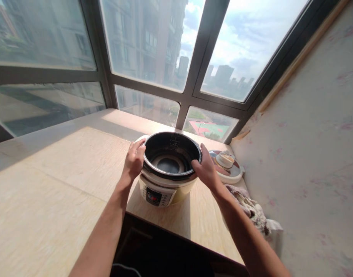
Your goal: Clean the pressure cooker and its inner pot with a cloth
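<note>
A black inner pot (pixel 170 148) is seated at the top of a cream pressure cooker (pixel 165 192), or slightly raised above it; I cannot tell which. Level marks show on the pot's inner wall, and its inside holds nothing I can see. My left hand (pixel 134 157) grips the pot's rim on the left. On the right rim, my right hand (pixel 207 165) has its thumb over the edge and its fingers outside, partly hidden. The cooker's front panel with a dark display faces me. To the right lies a round lid (pixel 227 165) with a cream knob.
The cooker stands on a pale stone-look counter (pixel 64 184) near its front edge. A crumpled patterned cloth (pixel 253 209) and a white object (pixel 276 234) lie along the papered wall (pixel 315 146) on the right. Framed windows (pixel 150 50) rise behind the counter.
</note>
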A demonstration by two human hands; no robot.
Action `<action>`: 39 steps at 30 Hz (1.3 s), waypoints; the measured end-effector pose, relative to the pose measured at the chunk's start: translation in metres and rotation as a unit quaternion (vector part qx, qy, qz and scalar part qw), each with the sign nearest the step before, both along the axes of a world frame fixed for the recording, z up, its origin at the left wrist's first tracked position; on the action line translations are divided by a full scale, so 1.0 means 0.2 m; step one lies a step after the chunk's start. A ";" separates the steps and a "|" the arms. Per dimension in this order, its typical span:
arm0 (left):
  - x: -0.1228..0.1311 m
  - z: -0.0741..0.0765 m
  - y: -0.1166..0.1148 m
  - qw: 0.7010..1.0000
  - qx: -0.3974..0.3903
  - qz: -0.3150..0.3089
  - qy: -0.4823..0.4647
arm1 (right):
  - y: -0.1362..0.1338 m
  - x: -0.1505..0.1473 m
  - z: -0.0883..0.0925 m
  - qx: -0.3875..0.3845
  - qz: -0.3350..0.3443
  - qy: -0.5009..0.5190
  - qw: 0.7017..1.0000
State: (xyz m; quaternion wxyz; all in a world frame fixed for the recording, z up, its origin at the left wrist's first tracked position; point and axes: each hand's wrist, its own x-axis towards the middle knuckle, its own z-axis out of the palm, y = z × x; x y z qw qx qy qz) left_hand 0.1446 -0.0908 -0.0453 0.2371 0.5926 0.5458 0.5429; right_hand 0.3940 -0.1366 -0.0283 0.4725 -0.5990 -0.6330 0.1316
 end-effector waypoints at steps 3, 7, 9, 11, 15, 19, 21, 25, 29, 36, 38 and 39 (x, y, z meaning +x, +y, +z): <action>-0.02 0.02 0.04 0.999 -0.014 0.009 -0.044 | -0.01 0.00 -0.02 0.019 0.007 0.000 1.000; -0.04 0.07 0.08 0.995 -0.090 0.014 -0.039 | -0.01 -0.01 -0.05 0.079 -0.002 -0.009 0.997; -0.01 0.12 0.06 0.994 -0.103 0.029 0.017 | -0.02 -0.02 -0.07 0.107 0.007 -0.007 0.994; 0.05 0.18 -0.01 0.991 -0.058 0.067 0.103 | -0.03 -0.02 -0.07 0.129 0.025 0.008 0.991; 0.30 0.30 -0.24 0.982 0.124 0.048 0.137 | -0.07 0.00 -0.07 0.160 0.076 0.112 0.978; 0.60 0.30 -0.48 0.969 0.219 -0.057 0.100 | -0.14 0.08 -0.06 0.156 0.127 0.256 0.945; 0.73 0.23 -0.54 0.963 0.230 -0.103 0.093 | -0.19 0.16 -0.06 0.144 0.113 0.288 0.940; 0.93 0.04 -0.58 0.948 0.216 -0.223 0.064 | -0.26 0.41 -0.09 0.117 0.029 0.318 0.940; 1.12 -0.18 -0.53 0.943 0.111 -0.314 0.024 | -0.25 0.69 -0.18 0.077 -0.051 0.320 0.943; 1.30 -0.54 -0.37 0.938 -0.077 -0.334 0.038 | -0.04 1.05 -0.41 0.033 -0.136 0.263 0.955; 1.30 -0.62 -0.34 0.933 -0.093 -0.343 0.054 | 0.03 1.11 -0.46 0.017 -0.163 0.205 0.965; 1.30 -0.66 -0.33 0.932 -0.098 -0.343 0.062 | 0.07 1.13 -0.49 0.009 -0.178 0.168 0.969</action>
